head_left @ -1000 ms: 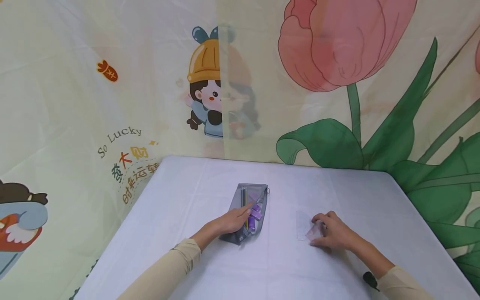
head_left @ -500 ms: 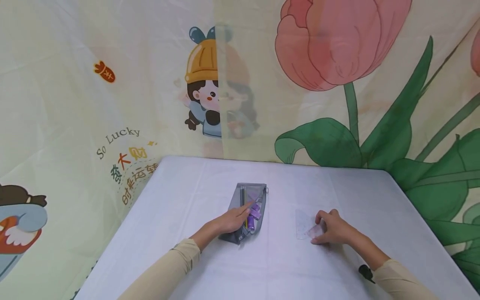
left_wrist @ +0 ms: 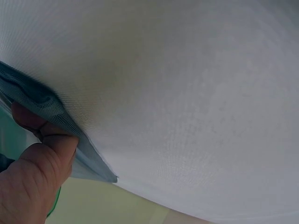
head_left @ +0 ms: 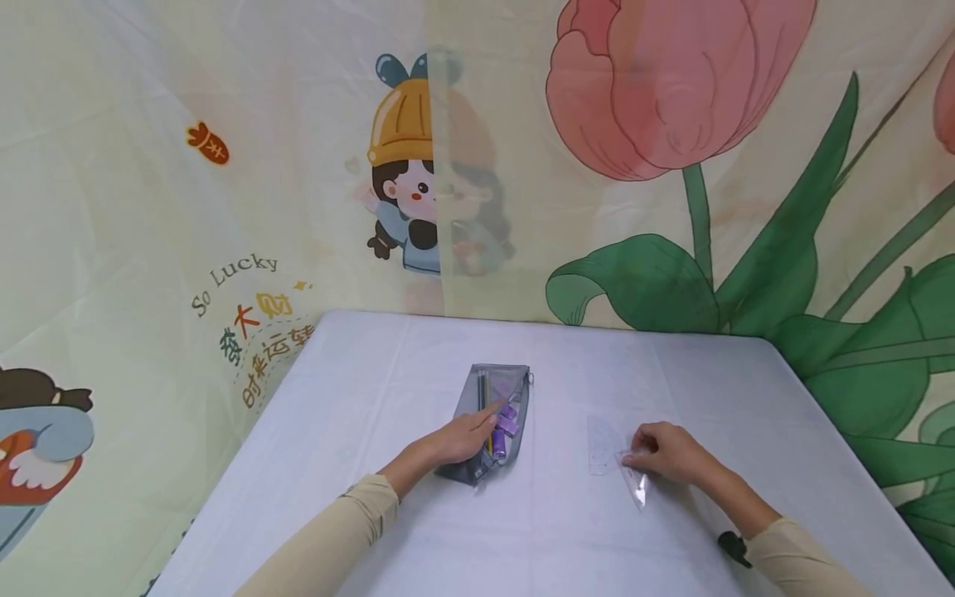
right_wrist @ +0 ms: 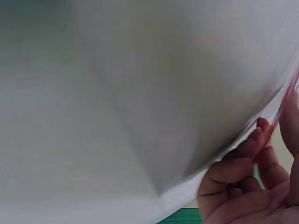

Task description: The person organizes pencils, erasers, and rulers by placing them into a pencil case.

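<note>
A grey see-through pencil case [head_left: 468, 471] lies on the white table, with pencils and purple items inside. My left hand [head_left: 461, 438] lies across it; in the left wrist view thumb and finger grip its mesh edge [left_wrist: 49, 105]. My right hand [head_left: 667, 452] pinches a clear plastic set square [head_left: 637, 485] by its upper end, its point towards the table's front. In the right wrist view only its pinkish edge [right_wrist: 278, 116] shows between thumb and fingers. A second clear plastic drawing piece, apparently a protractor [head_left: 599, 452], lies flat just left of that hand.
A small black object [head_left: 734, 547] lies beside the right sleeve. Behind the white table [head_left: 373, 373] hangs a printed cloth backdrop [head_left: 507, 207].
My right hand has turned the clear set square so it points towards the table's front, and the fingers have shifted on it. The left hand and pencil case have stayed in place.
</note>
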Action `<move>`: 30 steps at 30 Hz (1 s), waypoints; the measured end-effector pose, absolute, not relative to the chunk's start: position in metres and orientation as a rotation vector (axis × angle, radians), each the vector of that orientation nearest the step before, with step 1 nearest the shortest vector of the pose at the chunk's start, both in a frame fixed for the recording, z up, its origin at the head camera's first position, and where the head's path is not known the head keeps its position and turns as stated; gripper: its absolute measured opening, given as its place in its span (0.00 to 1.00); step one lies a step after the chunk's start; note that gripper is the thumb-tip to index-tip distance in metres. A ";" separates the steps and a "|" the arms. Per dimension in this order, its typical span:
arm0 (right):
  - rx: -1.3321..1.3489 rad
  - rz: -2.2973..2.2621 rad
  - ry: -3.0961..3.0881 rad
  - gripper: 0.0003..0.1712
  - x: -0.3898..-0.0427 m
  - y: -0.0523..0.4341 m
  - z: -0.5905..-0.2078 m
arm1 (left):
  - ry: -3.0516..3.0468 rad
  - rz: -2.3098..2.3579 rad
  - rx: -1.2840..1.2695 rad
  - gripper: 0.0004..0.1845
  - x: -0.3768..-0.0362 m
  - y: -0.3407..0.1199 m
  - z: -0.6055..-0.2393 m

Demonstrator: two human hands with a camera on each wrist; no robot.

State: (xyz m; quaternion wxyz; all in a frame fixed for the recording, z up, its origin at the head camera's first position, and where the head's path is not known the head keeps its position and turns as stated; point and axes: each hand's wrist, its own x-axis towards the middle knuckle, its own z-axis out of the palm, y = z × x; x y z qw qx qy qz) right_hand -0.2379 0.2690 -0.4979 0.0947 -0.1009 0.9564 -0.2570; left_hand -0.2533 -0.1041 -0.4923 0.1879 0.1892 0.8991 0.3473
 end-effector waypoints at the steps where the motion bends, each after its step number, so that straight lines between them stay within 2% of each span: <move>1: -0.317 -0.780 2.836 0.14 -0.238 0.270 -0.499 | 2.530 0.975 0.529 0.28 -0.253 -0.104 -0.492; 7: -0.337 -0.852 2.810 0.06 -0.242 0.273 -0.500 | 2.528 0.972 0.527 0.28 -0.255 -0.105 -0.493; 20: -0.258 -1.007 2.788 0.10 -0.243 0.274 -0.501 | 2.546 0.957 0.533 0.28 -0.256 -0.105 -0.496; 30: -0.236 -1.103 2.783 0.11 -0.252 0.253 -0.487 | 2.535 0.977 0.548 0.28 -0.256 -0.105 -0.494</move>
